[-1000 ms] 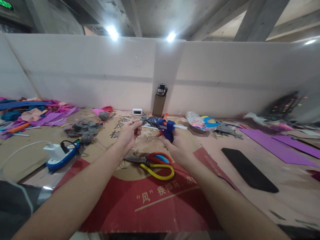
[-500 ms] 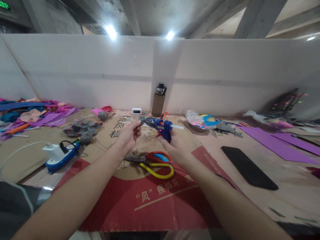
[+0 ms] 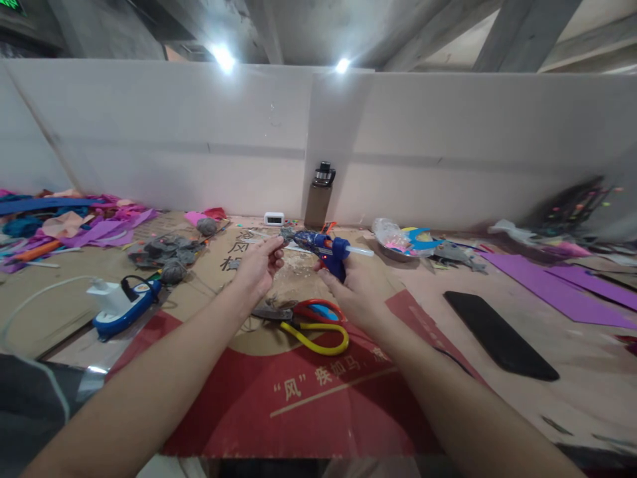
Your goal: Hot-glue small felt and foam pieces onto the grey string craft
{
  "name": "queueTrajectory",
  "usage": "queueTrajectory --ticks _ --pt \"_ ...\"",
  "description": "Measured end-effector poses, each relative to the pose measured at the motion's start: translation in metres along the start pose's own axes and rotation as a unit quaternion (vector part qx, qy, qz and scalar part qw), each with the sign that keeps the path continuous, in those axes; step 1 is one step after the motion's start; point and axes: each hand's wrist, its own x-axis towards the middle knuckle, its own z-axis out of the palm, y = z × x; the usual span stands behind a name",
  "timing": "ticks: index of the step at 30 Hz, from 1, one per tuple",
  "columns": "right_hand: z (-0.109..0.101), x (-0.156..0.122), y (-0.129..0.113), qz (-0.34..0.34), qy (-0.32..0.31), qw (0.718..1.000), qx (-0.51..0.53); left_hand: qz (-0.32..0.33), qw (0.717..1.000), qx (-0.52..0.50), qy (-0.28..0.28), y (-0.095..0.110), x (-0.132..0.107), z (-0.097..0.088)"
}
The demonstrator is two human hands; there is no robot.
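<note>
My right hand (image 3: 355, 282) is wrapped round the handle of a blue hot glue gun (image 3: 336, 251), with a clear glue stick (image 3: 361, 251) poking out of its back end. The gun's nozzle points left, toward my left hand (image 3: 261, 265). Between thumb and fingertips, my left hand pinches a small grey piece (image 3: 287, 234), too small to make out its kind, right at the nozzle. Below both hands, scissors (image 3: 318, 335) with one red and one yellow handle lie on the red and brown cardboard (image 3: 219, 418).
A dark bottle (image 3: 318, 202) and a small white digital display (image 3: 274, 219) stand by the wall. On the left are a blue power strip (image 3: 124, 315), grey felt pieces (image 3: 162, 251) and coloured scraps (image 3: 74, 226). To the right lie a black phone (image 3: 500, 335) and purple sheets (image 3: 557, 289).
The view has shifted slightly, moving everything a little to the right. Both hands keep their holds, the nozzle still close to the grey piece.
</note>
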Motion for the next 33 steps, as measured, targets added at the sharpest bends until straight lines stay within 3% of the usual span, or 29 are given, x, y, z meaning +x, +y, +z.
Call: queueTrajectory --ticks 9,18,24,33 --pt "-0.0007 -0.0009 -0.0034 0.002 0.002 1.0 -0.001 0.0 1.0 -0.006 -0.012 -0.0006 -0.002 0.0021" --pt "-0.0004 -0.0012 -0.0038 -0.003 0.003 1.0 -0.003 -0.01 1.0 -0.023 0.016 -0.0006 0.0012 0.0" --pt "-0.0005 -0.0007 -0.0031 0.003 0.002 1.0 -0.011 -0.004 1.0 -0.017 -0.008 -0.0008 -0.0016 0.0017" --pt "0.0007 -0.0006 -0.0026 -0.008 0.007 1.0 -0.01 0.006 1.0 -0.011 0.028 -0.0012 0.0001 0.0014"
